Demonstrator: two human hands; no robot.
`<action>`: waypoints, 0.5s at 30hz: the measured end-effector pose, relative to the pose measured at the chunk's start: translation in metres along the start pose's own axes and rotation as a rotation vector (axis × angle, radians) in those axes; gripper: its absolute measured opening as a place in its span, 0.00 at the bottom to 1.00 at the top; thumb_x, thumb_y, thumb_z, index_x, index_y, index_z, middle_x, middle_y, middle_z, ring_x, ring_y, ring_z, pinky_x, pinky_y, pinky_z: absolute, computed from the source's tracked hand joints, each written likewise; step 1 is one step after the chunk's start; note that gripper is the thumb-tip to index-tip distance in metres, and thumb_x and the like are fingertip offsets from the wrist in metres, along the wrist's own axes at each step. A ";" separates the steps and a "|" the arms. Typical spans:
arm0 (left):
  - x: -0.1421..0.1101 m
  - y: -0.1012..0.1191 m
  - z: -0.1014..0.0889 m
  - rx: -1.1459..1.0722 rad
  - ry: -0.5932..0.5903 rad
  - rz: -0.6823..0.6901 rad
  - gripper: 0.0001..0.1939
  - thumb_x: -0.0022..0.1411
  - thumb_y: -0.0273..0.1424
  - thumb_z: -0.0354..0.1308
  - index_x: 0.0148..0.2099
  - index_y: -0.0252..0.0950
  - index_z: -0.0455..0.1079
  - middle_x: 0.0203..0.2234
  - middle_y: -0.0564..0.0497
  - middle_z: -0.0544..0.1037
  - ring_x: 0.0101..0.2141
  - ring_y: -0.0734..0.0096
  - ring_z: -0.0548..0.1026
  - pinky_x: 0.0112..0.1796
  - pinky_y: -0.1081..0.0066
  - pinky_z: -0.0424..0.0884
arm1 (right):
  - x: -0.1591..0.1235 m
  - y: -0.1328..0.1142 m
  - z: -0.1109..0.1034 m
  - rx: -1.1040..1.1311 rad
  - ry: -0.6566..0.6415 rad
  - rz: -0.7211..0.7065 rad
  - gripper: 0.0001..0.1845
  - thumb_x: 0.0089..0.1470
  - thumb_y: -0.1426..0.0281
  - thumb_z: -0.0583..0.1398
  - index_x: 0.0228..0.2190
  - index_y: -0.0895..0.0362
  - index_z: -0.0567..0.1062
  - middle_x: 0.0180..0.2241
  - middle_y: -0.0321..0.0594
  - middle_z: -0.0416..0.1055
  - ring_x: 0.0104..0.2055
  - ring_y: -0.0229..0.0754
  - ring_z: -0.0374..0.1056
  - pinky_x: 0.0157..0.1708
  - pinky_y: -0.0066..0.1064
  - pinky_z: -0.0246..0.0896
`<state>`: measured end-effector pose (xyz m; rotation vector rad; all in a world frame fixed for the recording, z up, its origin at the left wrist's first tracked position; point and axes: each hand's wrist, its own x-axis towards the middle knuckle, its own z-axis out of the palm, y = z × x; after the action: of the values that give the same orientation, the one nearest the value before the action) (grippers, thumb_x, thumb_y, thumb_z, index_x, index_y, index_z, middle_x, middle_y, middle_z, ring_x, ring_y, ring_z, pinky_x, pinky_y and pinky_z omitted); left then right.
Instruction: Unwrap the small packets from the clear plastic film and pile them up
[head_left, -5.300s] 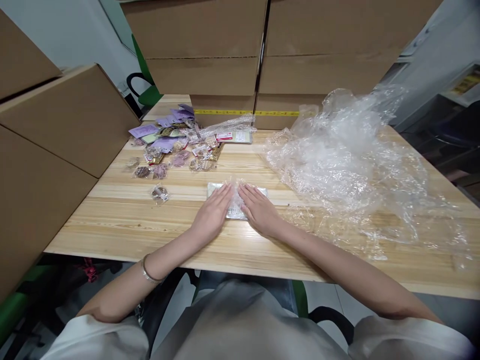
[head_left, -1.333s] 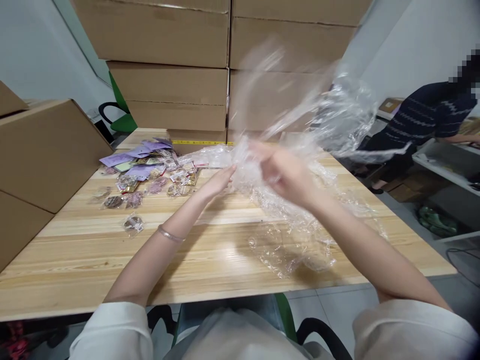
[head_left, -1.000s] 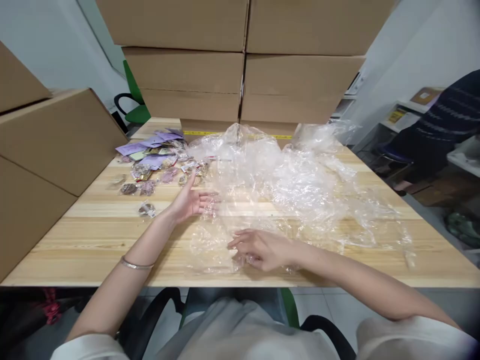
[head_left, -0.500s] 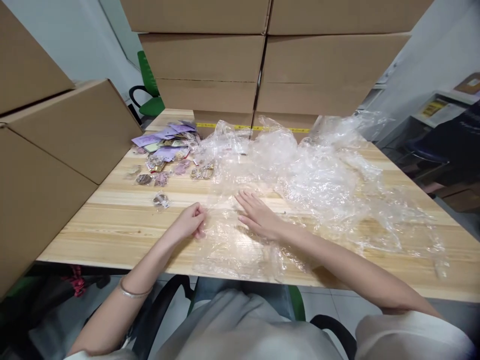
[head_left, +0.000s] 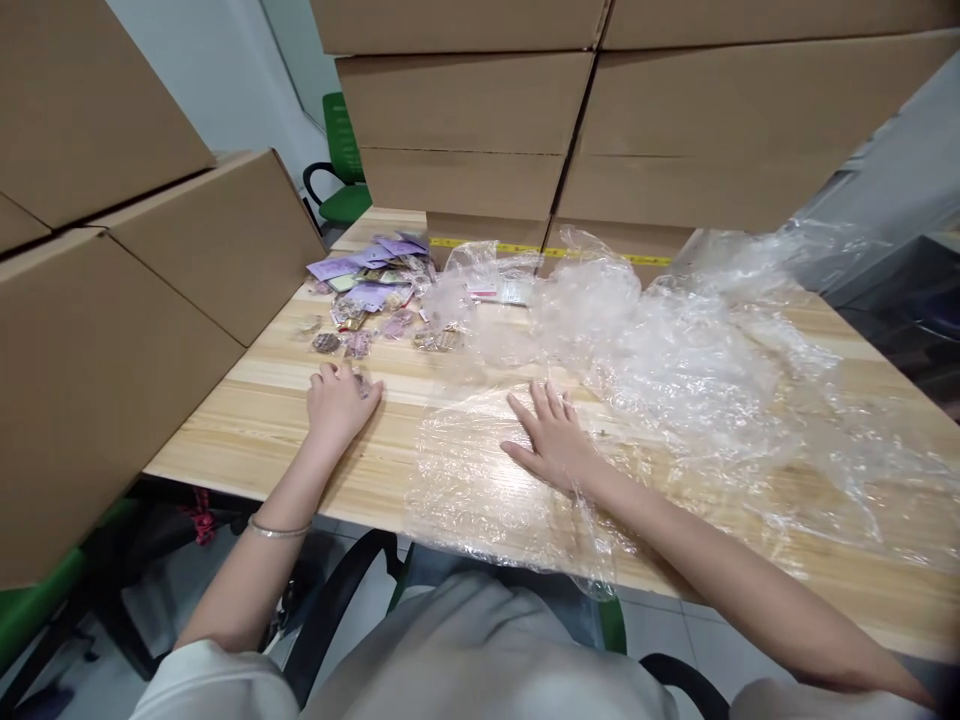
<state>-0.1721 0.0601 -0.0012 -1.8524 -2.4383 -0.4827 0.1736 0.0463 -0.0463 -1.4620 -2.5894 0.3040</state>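
1. Wooden table (head_left: 247, 430): it bears everything below; 12 o'clock is straight ahead of the person.
2. Clear film (head_left: 675, 350): its bunched mass lies at 2 o'clock from the right fingers, stretched along a rough 10-to-4 line, with no clear end pointing anywhere; a flatter part spreads at 8 o'clock.
3. Right hand (head_left: 551, 440): nearer the film, palm down against it, fingers fanned toward 11 o'clock, gripping nothing.
4. Left hand (head_left: 334, 405): fingers half bent; whether they grip, I cannot tell.
5. Small packet (head_left: 363, 385): between left thumb and forefinger, at 2 o'clock from that hand's middle; mostly hidden, so its axis and pointing cannot be told.
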 end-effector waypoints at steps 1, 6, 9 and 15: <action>0.005 -0.003 0.004 0.029 -0.040 0.027 0.24 0.60 0.40 0.54 0.52 0.26 0.67 0.48 0.27 0.68 0.53 0.31 0.63 0.51 0.42 0.60 | 0.000 -0.001 0.000 -0.005 -0.006 0.006 0.46 0.59 0.40 0.45 0.69 0.51 0.47 0.71 0.49 0.30 0.71 0.66 0.26 0.65 0.62 0.30; 0.027 0.001 0.021 -0.040 -0.152 0.177 0.18 0.57 0.26 0.52 0.50 0.29 0.69 0.46 0.34 0.69 0.50 0.42 0.68 0.54 0.50 0.63 | -0.001 -0.003 -0.003 -0.011 -0.014 0.018 0.44 0.60 0.40 0.43 0.69 0.50 0.46 0.71 0.49 0.30 0.71 0.64 0.25 0.65 0.61 0.30; 0.043 0.016 0.026 -0.112 -0.159 0.274 0.20 0.62 0.27 0.48 0.56 0.31 0.66 0.47 0.37 0.67 0.51 0.51 0.69 0.55 0.55 0.64 | 0.000 -0.003 -0.002 -0.016 -0.002 0.015 0.44 0.60 0.41 0.43 0.69 0.51 0.47 0.71 0.49 0.31 0.71 0.64 0.27 0.66 0.61 0.30; 0.078 0.061 0.042 -0.158 -0.146 0.412 0.24 0.68 0.36 0.47 0.63 0.33 0.58 0.56 0.38 0.64 0.59 0.54 0.62 0.58 0.57 0.60 | 0.001 -0.006 -0.004 -0.026 -0.003 0.029 0.43 0.61 0.42 0.43 0.68 0.52 0.49 0.71 0.49 0.34 0.71 0.64 0.29 0.66 0.60 0.32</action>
<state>-0.1300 0.1582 -0.0106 -2.4524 -2.0559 -0.5377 0.1695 0.0445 -0.0413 -1.5102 -2.5865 0.2770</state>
